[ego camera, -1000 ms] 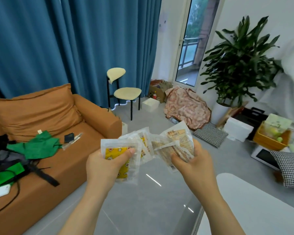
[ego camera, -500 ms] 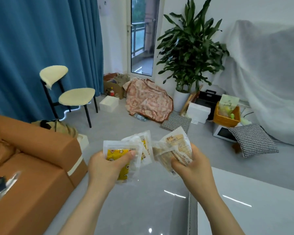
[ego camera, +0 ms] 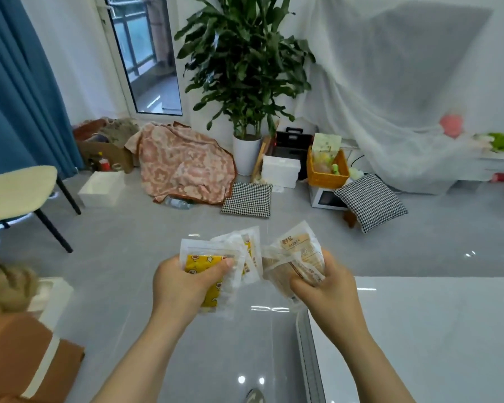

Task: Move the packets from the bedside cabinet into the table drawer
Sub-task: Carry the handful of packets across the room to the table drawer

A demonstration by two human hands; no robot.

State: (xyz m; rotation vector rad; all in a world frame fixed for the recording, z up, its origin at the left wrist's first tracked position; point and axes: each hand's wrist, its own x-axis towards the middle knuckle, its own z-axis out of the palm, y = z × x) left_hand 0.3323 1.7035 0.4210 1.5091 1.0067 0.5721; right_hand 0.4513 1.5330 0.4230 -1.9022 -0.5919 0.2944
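Both hands are up in front of the person right now, and each one's got a bunch of packets. The left hand has its fingers curled round a little fan of clear plastic packets with yellow star-printed fronts, thumb pressed flat across the front one. The right hand grips a second bunch, clear plastic packets with beige labels and brownish stuff inside, thumb on top and fingers tucked underneath. The two bunches sit just beside each other. I honestly can't tell if their inner edges touch. Everything's held in the air over the shiny grey floor.

Down and to the right of the right hand is a glossy white table top, with its near corner just under that forearm.

Straight past the hands, well apart from them, there's a tall leafy green plant in a white pot. A crumpled pink patterned cloth lies on the floor past the left hand. Two black-and-white checked cushions lie out there too, and an orange woven basket sits between them on a white boxy appliance.

Off to the left of the left hand is a cream-seated chair with black legs, with a blue curtain behind it. Down by the left elbow there's a brown sofa corner. Past the right hand, a sheer white sheet hangs draped over something.
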